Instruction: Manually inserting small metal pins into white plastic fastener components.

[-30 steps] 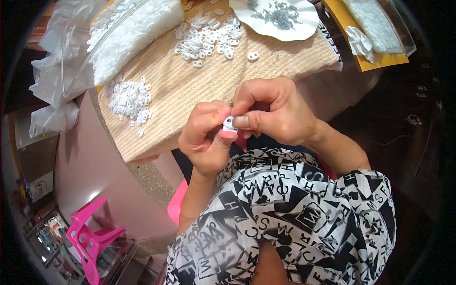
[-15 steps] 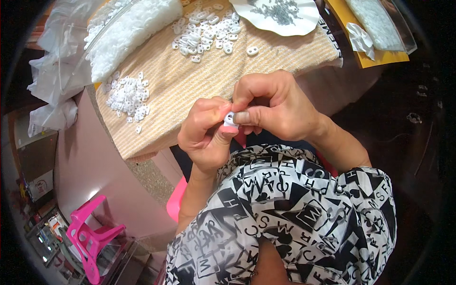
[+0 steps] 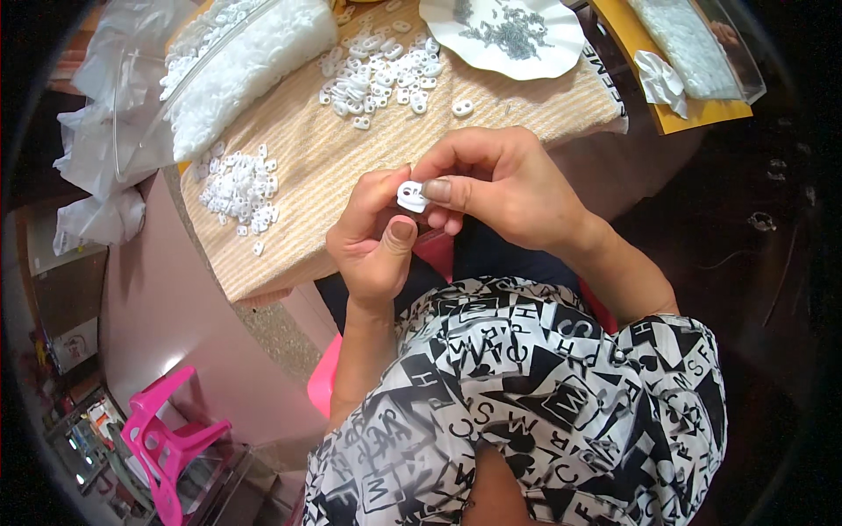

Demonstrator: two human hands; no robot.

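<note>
A small white plastic cord lock with holes (image 3: 410, 195) is held up in front of my body, off the table edge. My right hand (image 3: 509, 188) pinches it, thumb on its right side and fingers curled behind. Close against its left side are the fingers of my left hand (image 3: 373, 237). The left thumb stands a little below the piece, apart from the index finger; the other left fingers are partly hidden. Beyond my hands lie a pile of white oval two-hole pieces (image 3: 377, 74) and, left, a pile of smaller white pieces (image 3: 241, 191). One oval piece (image 3: 462, 107) lies alone.
A striped cloth (image 3: 307, 193) covers the table. A wavy-rimmed white plate (image 3: 447, 39) holds small grey metal-looking parts. A clear bag of white pieces (image 3: 237, 79) lies at the far left, another bag (image 3: 688, 48) at the far right. A pink stool (image 3: 171, 438) stands at the lower left.
The cord lock has risen slightly and moved left, with its holed face turned more into view. My left thumb has come away from its lower end. The right thumb stays on it.
</note>
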